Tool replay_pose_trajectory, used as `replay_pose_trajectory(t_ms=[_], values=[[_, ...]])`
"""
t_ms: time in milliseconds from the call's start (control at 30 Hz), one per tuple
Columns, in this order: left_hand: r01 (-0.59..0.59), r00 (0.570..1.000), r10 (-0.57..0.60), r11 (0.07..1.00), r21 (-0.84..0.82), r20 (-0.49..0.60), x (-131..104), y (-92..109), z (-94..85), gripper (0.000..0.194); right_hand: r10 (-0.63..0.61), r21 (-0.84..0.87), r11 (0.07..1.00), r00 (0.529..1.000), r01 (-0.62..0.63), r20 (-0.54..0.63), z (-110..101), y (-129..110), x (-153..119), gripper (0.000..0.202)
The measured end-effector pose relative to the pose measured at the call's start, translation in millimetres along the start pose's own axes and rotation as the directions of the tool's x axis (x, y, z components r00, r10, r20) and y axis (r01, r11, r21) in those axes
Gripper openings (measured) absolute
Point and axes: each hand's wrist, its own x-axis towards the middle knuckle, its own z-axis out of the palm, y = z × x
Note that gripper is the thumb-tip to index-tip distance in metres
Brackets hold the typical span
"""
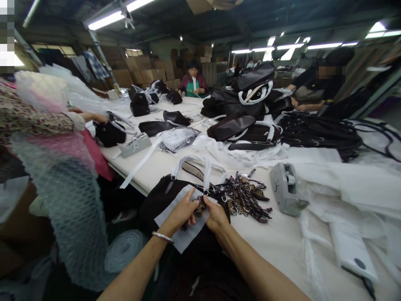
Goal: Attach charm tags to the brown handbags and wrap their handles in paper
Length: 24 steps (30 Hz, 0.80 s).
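Note:
A black handbag (150,205) lies at the table's edge in front of me, its handles (207,175) wrapped in white. Over its front is a thin white sheet (184,240). On the sheet, a leopard-print strap (200,205) bunches between my hands near the handle's base. My left hand (181,211), with a bangle at the wrist, has its fingers closed on the strap's left side, the index finger reaching forward. My right hand (216,214) pinches the other side with its thumb on top; its lower fingers are hidden.
A pile of leopard-print straps (247,198) with metal rings sits right of the bag. Grey tape dispensers (286,190) (135,145) stand on both sides. Black bags (244,129) are stacked beyond. At left, a person's sleeve (37,113) and bubble wrap (69,213); other people sit across.

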Motion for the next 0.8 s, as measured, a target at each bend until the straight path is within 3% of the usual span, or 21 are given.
replay_pose_trajectory(t_ms=[133, 300, 367, 400, 467, 533, 567, 667, 800], values=[[-0.062, 0.994, 0.096, 0.902, 0.427, -0.058, -4, 4, -5.7, 0.055, 0.007, 0.033, 0.999, 1.0, -0.006, -0.016, 1, 2, -1, 0.031], [-0.011, 1.0, 0.02, 0.893, 0.45, -0.015, -4, 2, -3.2, 0.065, -0.094, -0.004, 0.996, 0.994, 0.094, -0.053, 2, 7, -1, 0.039], [0.018, 0.994, 0.044, 0.84, 0.543, -0.101, -5, -1, -2.5, 0.073, -0.128, -0.036, 0.991, 0.988, 0.126, -0.088, 1, 9, 0, 0.041], [0.027, 0.978, 0.107, 0.784, 0.621, -0.177, -6, -3, -4.0, 0.079, -0.138, -0.048, 0.99, 0.986, 0.134, -0.097, 1, 10, 0, 0.042], [0.046, 0.907, 0.291, 0.65, 0.758, -0.305, -5, -5, -11.5, 0.087, -0.145, -0.06, 0.988, 0.984, 0.139, -0.103, 1, 10, 0, 0.044], [0.036, 0.852, 0.41, 0.575, 0.818, -0.326, -1, -5, -22.9, 0.081, -0.139, -0.069, 0.989, 0.985, 0.132, -0.104, 2, 10, -1, 0.045], [0.02, 0.854, 0.419, 0.567, 0.823, -0.309, 3, -3, -29.0, 0.074, -0.133, -0.072, 0.989, 0.985, 0.126, -0.107, 3, 10, -2, 0.044], [-0.01, 0.916, 0.317, 0.63, 0.776, -0.245, 14, 4, -42.5, 0.046, -0.106, -0.073, 0.993, 0.987, 0.098, -0.122, 5, 9, -2, 0.044], [-0.037, 0.963, 0.212, 0.72, 0.693, -0.169, 17, 11, -39.4, 0.022, -0.132, -0.087, 0.989, 0.98, 0.12, -0.149, 6, 11, -1, 0.041]])
